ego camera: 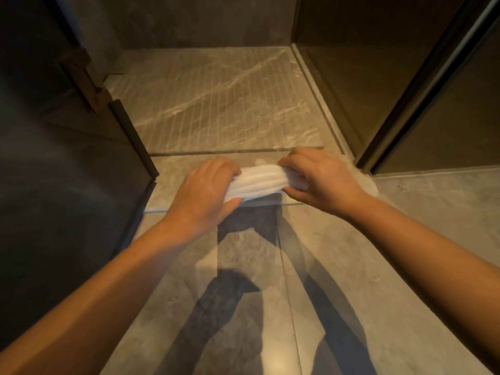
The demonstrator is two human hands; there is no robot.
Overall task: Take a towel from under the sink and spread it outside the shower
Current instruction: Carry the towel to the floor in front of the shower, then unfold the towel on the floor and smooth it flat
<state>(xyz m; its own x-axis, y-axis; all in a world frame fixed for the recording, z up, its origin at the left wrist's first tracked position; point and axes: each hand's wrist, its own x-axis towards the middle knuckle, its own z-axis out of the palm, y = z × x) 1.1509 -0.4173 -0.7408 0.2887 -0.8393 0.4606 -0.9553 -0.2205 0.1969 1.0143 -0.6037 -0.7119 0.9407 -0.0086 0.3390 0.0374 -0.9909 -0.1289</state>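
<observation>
A white folded towel (257, 182) hangs in the air between my two hands, over the raised stone step at the shower's entrance. My left hand (205, 196) grips its left end with fingers curled over the top and thumb below. My right hand (319, 180) pinches its right end. The towel is bunched into a short ribbed bundle; its ends are hidden inside my palms. Beyond it lies the grooved marble shower floor (216, 104).
An open dark glass shower door (67, 158) stands at the left, its edge near my left hand. A dark glass panel and metal frame (405, 90) rise at the right. Grey tiled floor (243, 293) stretches below my arms, crossed by shadows.
</observation>
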